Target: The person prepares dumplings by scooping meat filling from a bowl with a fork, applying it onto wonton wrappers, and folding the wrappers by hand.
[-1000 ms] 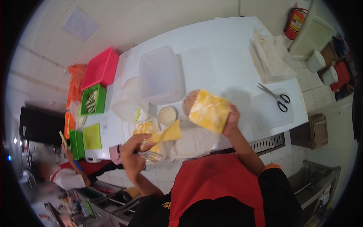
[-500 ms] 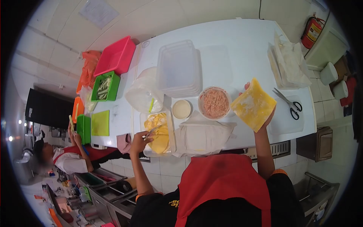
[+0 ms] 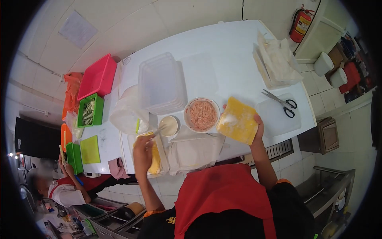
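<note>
My left hand (image 3: 143, 154) is closed round the handle of a metal utensil, likely a spoon (image 3: 159, 130); its far end reaches the small bowl of pale paste (image 3: 170, 126). Below that hand, a tray (image 3: 164, 164) holds yellow sheets (image 3: 154, 159), partly hidden by my hand and forearm. In my right hand (image 3: 258, 129) a square yellow wrapper sheet (image 3: 237, 121) is held up, with white smears on its face. The bowl of minced meat filling (image 3: 201, 114) stands between the paste bowl and the held sheet.
Stacked clear containers (image 3: 161, 81) stand behind the bowls, beside a plastic bag (image 3: 129, 113). Black-handled scissors (image 3: 284, 105) lie on a clear lid at right. Cloth-covered stacks (image 3: 276, 59) sit at the far right corner. A co-worker (image 3: 69, 187) works at left near green bins (image 3: 91, 110).
My left hand has moved from over the yellow sheets to the paste bowl with the utensil. The held sheet is turned and lower. The camera view has shifted right.
</note>
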{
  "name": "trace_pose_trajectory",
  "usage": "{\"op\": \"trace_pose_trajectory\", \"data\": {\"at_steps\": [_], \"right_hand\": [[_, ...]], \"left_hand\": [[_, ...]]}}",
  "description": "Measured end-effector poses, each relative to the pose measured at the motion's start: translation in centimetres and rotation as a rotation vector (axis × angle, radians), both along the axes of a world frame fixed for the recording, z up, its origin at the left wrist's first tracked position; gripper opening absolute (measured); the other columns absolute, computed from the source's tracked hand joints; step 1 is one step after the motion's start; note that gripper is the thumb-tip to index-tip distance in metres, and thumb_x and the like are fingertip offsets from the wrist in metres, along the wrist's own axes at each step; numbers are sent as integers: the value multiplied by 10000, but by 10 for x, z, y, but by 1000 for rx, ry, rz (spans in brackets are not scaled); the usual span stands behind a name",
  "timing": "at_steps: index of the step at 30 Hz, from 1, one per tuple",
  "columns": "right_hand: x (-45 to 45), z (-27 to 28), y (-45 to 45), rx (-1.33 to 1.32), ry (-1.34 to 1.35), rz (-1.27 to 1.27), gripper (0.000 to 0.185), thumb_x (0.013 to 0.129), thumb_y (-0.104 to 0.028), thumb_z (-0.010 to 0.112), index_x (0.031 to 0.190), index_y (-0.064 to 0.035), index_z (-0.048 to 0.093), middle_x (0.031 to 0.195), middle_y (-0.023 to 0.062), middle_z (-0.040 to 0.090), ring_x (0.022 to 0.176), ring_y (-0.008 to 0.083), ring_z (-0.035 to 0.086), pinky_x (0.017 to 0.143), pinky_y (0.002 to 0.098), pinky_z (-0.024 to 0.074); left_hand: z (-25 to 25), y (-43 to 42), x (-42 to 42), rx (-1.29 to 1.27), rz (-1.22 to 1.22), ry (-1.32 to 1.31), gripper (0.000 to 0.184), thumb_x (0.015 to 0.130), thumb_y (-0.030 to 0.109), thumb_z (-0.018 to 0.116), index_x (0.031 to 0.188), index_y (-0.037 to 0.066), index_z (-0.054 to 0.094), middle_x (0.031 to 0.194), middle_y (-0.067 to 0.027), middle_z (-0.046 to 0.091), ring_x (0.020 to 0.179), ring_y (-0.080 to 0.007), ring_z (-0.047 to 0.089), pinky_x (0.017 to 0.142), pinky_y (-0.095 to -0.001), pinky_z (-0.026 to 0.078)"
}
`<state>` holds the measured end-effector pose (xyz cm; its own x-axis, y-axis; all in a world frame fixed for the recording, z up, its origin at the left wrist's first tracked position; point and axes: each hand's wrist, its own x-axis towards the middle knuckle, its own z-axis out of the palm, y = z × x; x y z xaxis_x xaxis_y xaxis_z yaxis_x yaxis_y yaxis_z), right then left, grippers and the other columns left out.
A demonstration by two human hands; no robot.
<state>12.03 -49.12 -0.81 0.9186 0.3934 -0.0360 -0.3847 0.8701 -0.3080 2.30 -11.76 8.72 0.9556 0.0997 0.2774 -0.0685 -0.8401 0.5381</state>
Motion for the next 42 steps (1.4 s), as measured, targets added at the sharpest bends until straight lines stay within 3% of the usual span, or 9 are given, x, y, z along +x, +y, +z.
{"op": "trace_pose_trajectory", "data": {"at_steps": [3, 7, 14, 17, 26, 29, 42], "right_hand": [[-3, -38, -10, -24, 146, 43, 638, 857, -337, 541, 1346, 55, 424, 1319, 238, 522, 1161, 357, 565, 995, 447, 456], [-14, -28, -7, -150, 277, 81, 539, 841, -298, 550, 1257, 41, 505, 1186, 195, 618, 1019, 325, 642, 914, 430, 512], [-23, -33, 1, -146, 321, 142, 505, 826, -257, 554, 1242, 26, 510, 1137, 182, 631, 1001, 318, 649, 908, 436, 515], [-20, -35, 8, -159, 331, 171, 500, 821, -245, 560, 1237, 28, 511, 1129, 179, 632, 994, 316, 649, 909, 432, 514], [-17, -40, 13, -204, 337, 178, 493, 810, -234, 566, 1223, 32, 521, 1123, 176, 632, 969, 306, 651, 905, 409, 513], [-22, -34, 6, -219, 350, 196, 495, 807, -229, 561, 1225, 33, 520, 1125, 179, 631, 977, 305, 649, 906, 407, 512], [-23, -35, 8, -175, 337, 211, 538, 796, -225, 554, 1261, 37, 486, 1156, 195, 615, 1016, 325, 637, 931, 432, 502]], "left_hand": [[-19, -41, 26, 131, -70, 102, 263, 804, -17, 599, 1021, 95, 695, 949, -87, 635, 806, -311, 649, 639, -390, 525], [-49, -58, 56, 331, -127, 121, 285, 777, -9, 590, 996, 122, 718, 928, -70, 643, 756, -310, 655, 625, -408, 524], [-24, -64, 62, 450, -204, 88, 307, 752, -4, 576, 963, 152, 735, 910, -41, 646, 752, -285, 666, 605, -398, 526], [-42, -61, 63, 553, -304, 179, 319, 740, -8, 570, 958, 156, 735, 924, -33, 648, 760, -281, 669, 611, -395, 533], [-36, -62, 67, 580, -336, 209, 309, 738, -4, 564, 974, 132, 707, 907, -68, 625, 749, -274, 665, 604, -400, 542], [-20, -67, 72, 538, -218, 192, 314, 743, -9, 555, 961, 144, 723, 957, -37, 651, 786, -284, 675, 631, -409, 542], [-33, -69, 77, 570, -269, 342, 301, 779, 12, 564, 1002, 154, 708, 916, -64, 663, 797, -309, 666, 670, -423, 529]]}}
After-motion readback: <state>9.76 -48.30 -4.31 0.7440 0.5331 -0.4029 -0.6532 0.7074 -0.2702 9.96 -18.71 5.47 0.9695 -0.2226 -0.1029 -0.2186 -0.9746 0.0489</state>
